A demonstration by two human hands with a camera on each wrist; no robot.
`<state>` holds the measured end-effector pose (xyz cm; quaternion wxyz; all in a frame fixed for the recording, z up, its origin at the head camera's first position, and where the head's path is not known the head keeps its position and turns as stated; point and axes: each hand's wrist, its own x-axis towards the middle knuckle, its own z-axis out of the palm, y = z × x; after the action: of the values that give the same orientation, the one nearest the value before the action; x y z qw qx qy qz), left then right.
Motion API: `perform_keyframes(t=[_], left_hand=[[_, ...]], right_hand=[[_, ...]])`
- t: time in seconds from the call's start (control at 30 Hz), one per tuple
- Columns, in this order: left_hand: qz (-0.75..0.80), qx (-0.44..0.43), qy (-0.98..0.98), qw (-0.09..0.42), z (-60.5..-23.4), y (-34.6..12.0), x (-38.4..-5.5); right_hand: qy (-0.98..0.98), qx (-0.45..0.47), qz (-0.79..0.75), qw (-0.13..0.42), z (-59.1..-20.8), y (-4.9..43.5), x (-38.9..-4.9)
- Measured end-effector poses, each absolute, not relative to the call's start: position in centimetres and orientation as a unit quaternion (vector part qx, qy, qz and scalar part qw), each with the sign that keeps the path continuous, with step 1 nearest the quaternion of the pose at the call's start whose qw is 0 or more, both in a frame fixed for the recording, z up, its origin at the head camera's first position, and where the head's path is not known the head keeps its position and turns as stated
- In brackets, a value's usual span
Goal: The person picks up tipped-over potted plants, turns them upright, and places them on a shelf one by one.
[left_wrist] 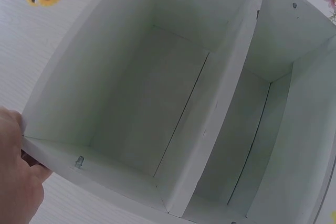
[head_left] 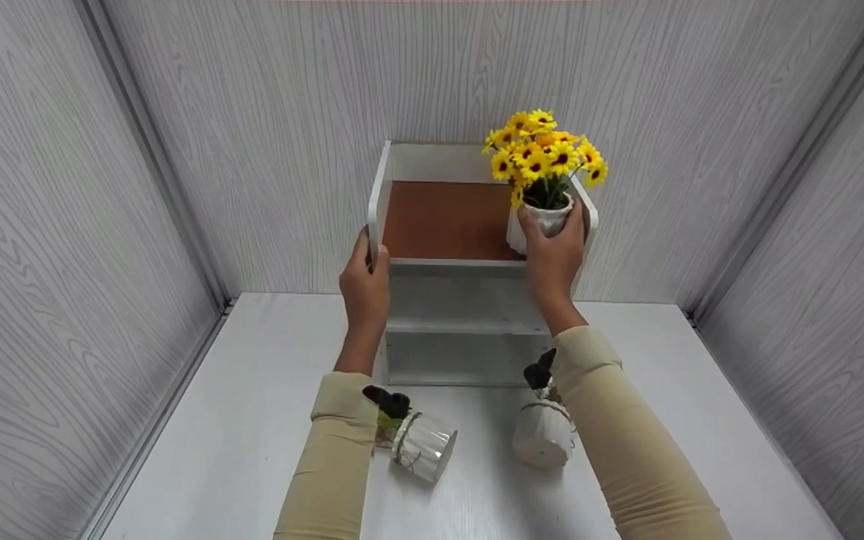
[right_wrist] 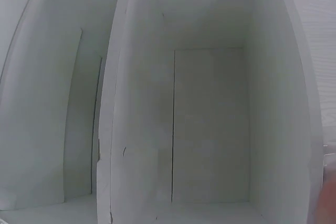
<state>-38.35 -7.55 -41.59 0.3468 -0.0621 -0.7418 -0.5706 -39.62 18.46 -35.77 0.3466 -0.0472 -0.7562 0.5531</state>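
Note:
A white shelf unit (head_left: 451, 264) with a brown top surface stands against the back wall. My left hand (head_left: 366, 289) grips the edge of its left side panel; the same hand (left_wrist: 20, 174) shows at the left of the left wrist view. At the top right corner, my right hand (head_left: 556, 259) holds a white flowerpot (head_left: 548, 219) between thumb and fingers. Yellow artificial sunflowers (head_left: 544, 157) rise from that pot. In the right wrist view, only a blurred bit of the right hand (right_wrist: 328, 198) shows at the lower right edge.
Two white pots with twine lie tipped on the white tabletop (head_left: 267, 420): one pot (head_left: 426, 448) by the left forearm, another pot (head_left: 542, 436) by the right, their plants partly hidden. Open shelf compartments (left_wrist: 147, 93) fill the wrist views. Grained panels (head_left: 312, 150) enclose the table.

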Motion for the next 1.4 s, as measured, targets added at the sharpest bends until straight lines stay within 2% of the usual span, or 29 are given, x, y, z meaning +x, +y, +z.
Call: perform_keyframes(t=[0.4,0.73,1.07,1.4], left_hand=[[-0.585,-0.064,-0.735,0.338,-41.5,-7.2,-38.2],[-0.580,-0.055,-0.737,0.342,-41.5,-7.2,-38.2],[-0.590,-0.055,-0.734,0.333,-41.4,-7.1,-38.1],[-0.586,-0.055,-0.733,0.340,-41.5,-7.1,-38.0]], right_hand=[[-0.744,-0.025,0.557,0.368,-35.6,18.7,-39.5],[-0.745,0.002,0.550,0.378,-36.1,19.1,-37.8],[-0.767,0.053,0.514,0.381,-37.7,20.4,-33.9],[-0.802,0.054,0.492,0.333,-41.6,22.2,-28.8]])
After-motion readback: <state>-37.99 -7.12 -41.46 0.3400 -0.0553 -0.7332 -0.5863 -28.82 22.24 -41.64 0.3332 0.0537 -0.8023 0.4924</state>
